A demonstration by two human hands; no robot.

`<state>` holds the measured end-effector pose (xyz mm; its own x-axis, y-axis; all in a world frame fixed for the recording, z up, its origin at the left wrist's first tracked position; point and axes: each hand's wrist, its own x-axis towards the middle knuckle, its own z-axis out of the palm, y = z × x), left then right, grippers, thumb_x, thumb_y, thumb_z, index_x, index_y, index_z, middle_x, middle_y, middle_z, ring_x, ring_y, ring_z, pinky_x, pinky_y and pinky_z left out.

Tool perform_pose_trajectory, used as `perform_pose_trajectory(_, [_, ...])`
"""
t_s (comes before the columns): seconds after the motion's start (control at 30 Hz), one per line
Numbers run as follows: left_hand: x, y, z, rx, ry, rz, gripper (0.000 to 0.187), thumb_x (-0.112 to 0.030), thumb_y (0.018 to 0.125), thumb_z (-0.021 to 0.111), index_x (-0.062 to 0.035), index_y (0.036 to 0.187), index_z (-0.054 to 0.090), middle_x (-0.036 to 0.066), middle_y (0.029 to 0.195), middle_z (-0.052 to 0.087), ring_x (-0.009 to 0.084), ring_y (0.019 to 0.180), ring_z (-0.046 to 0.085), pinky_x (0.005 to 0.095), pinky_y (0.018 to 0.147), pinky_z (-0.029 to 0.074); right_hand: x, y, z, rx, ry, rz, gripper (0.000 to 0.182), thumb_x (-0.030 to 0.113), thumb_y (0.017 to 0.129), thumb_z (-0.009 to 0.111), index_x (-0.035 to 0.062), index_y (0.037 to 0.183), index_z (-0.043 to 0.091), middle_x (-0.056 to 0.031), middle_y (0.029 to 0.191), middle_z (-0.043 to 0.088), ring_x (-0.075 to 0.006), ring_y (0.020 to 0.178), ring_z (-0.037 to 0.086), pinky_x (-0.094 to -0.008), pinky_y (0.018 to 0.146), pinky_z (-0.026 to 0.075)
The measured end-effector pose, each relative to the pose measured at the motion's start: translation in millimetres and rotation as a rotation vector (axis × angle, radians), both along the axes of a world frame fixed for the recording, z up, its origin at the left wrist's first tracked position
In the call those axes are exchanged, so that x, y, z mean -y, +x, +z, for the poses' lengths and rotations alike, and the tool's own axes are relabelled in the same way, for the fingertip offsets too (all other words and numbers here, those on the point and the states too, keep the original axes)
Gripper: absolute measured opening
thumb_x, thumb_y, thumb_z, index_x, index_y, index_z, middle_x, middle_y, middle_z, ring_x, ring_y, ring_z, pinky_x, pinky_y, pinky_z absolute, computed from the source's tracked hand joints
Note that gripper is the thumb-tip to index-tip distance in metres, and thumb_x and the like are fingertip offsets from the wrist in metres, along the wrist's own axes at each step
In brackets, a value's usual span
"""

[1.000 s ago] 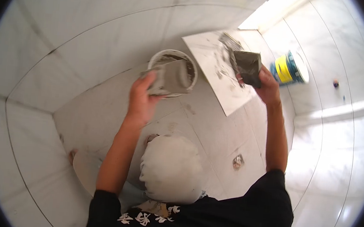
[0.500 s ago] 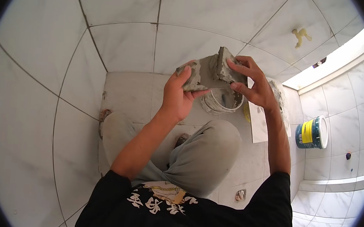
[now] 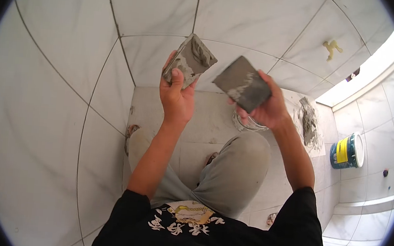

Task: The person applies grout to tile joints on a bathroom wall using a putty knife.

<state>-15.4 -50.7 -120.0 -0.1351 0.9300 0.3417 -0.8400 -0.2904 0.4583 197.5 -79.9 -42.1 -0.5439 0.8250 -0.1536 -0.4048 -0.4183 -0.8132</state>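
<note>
My left hand (image 3: 176, 98) grips a flat grey rectangular pad (image 3: 192, 60), thumb on its front face, with a ridge of wet mortar along its upper right side. In my right hand (image 3: 273, 106) is a second flat pad (image 3: 242, 85), dark grey, tilted, with a pale mortar smear across its face. A narrow gap separates the two pads, both held up in front of the tiled wall. Below my right hand a mortar-stained bucket (image 3: 240, 124) is partly hidden.
A pale board (image 3: 318, 149) with a heap of mortar (image 3: 308, 121) lies to the right of the bucket. Farther right stands a teal bucket with a yellow label (image 3: 343, 150). A yellowish tap-like fitting (image 3: 332, 49) sticks out of the wall tiles (image 3: 243, 19).
The two pads were touching over the bucket; now they are apart. My left hand has lifted its pad up and turned it, while the right pad has turned its smeared flat face into view.
</note>
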Motion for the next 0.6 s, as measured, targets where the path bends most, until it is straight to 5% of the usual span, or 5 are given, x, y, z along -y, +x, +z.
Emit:
perform_pose_trajectory(0.2, [-6,0,-2,-0.125,0.330,0.155,0.052,-0.024,0.100,0.058,-0.0026,0.144,0.039,0.015,0.141,0.050,0.0269,0.132,0.047,0.0429,0.112,0.038,-15,-23,-1,-0.174,-0.042,0.030,0.066,0.052,0.100,0.029,-0.0026,0.135,0.045,-0.0328,0.101,0.061,-0.0300,0.062,0.063,-0.0402,0.046,0.057])
perform_pose_trajectory(0.27, [-12,-13,-2,-0.486,0.545,0.344,0.049,-0.021,0.098,0.061,-0.0024,0.140,0.045,0.021,0.140,0.051,0.0324,0.131,0.049,0.0476,0.110,0.038,-16,-23,-3,-0.220,-0.030,0.047,0.066,0.052,0.101,0.028,-0.0023,0.133,0.046,-0.0319,0.100,0.062,-0.0302,0.061,0.063,-0.0384,0.045,0.055])
perform_pose_trajectory(0.37, [-16,-23,8,-0.667,0.726,0.363,0.044,-0.022,0.096,0.063,-0.0020,0.135,0.052,0.025,0.137,0.054,0.0357,0.130,0.051,0.0475,0.111,0.038,-18,-19,-9,-0.291,-0.043,0.075,0.065,0.052,0.101,0.027,-0.0015,0.132,0.048,-0.0319,0.100,0.063,-0.0303,0.060,0.062,-0.0361,0.042,0.052])
perform_pose_trajectory(0.5, [-16,-28,16,-0.804,0.820,0.407,0.042,-0.021,0.095,0.064,-0.0015,0.131,0.056,0.026,0.134,0.056,0.0358,0.129,0.052,0.0462,0.109,0.039,-22,-16,-15,-0.350,-0.079,0.106,0.065,0.052,0.100,0.028,-0.0008,0.134,0.047,-0.0345,0.099,0.061,-0.0300,0.056,0.060,-0.0351,0.035,0.048])
perform_pose_trajectory(0.6, [-15,-28,12,-0.768,0.702,0.392,0.033,-0.005,0.089,0.065,-0.0017,0.123,0.062,0.022,0.130,0.061,0.0382,0.128,0.054,0.0450,0.110,0.040,-14,-16,-11,-0.388,-0.082,0.155,0.067,0.053,0.100,0.028,-0.0011,0.135,0.046,-0.0351,0.099,0.060,-0.0303,0.055,0.059,-0.0353,0.033,0.046])
